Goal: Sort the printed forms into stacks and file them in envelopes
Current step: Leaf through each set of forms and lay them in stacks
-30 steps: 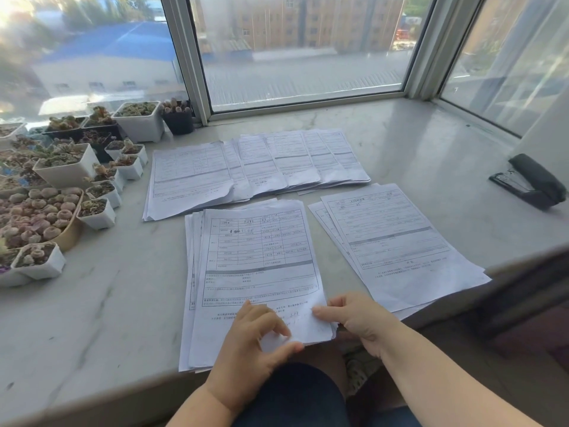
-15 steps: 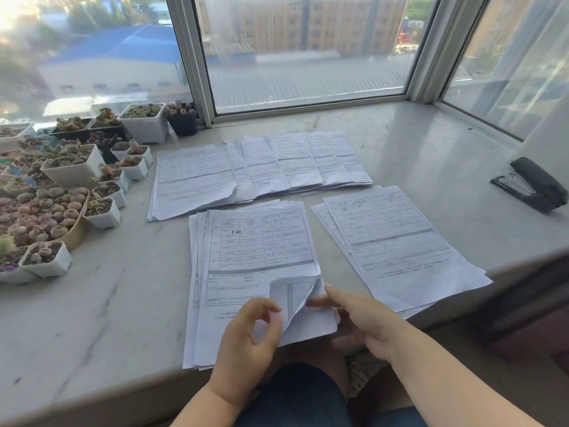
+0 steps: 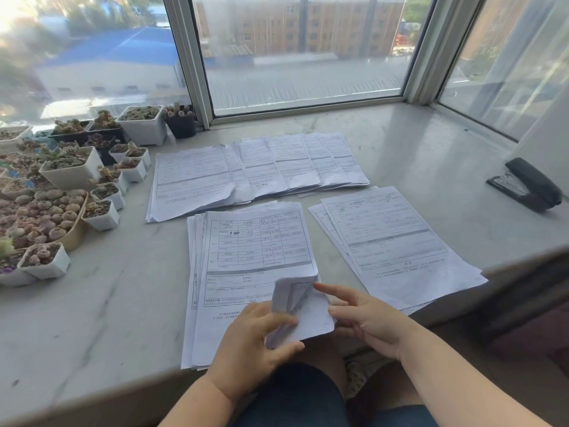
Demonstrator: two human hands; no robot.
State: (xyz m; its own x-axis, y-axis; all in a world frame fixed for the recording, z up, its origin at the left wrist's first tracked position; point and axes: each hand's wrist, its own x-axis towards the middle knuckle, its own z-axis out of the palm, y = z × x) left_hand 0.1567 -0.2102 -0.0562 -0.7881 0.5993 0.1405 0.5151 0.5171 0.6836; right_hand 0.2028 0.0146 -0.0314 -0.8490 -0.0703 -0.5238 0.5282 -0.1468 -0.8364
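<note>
A stack of printed forms [image 3: 252, 254] lies in front of me on the marble windowsill. My left hand [image 3: 255, 343] pinches the top sheet's lower right corner [image 3: 291, 295] and curls it up and back. My right hand [image 3: 366, 322] hovers beside that corner with fingers spread, its index fingertip touching the lifted paper. A second stack of forms [image 3: 391, 245] lies to the right. A fanned row of forms [image 3: 255, 171] lies farther back near the window.
Many small pots of succulents [image 3: 64, 192] crowd the left side of the sill [image 3: 92, 309]. A black stapler [image 3: 529, 186] sits at the far right. The sill's front edge runs just before my knees.
The left hand has lifted the top sheet's lower right corner from flat to curled up and back. The right hand has opened and drawn slightly away to the right.
</note>
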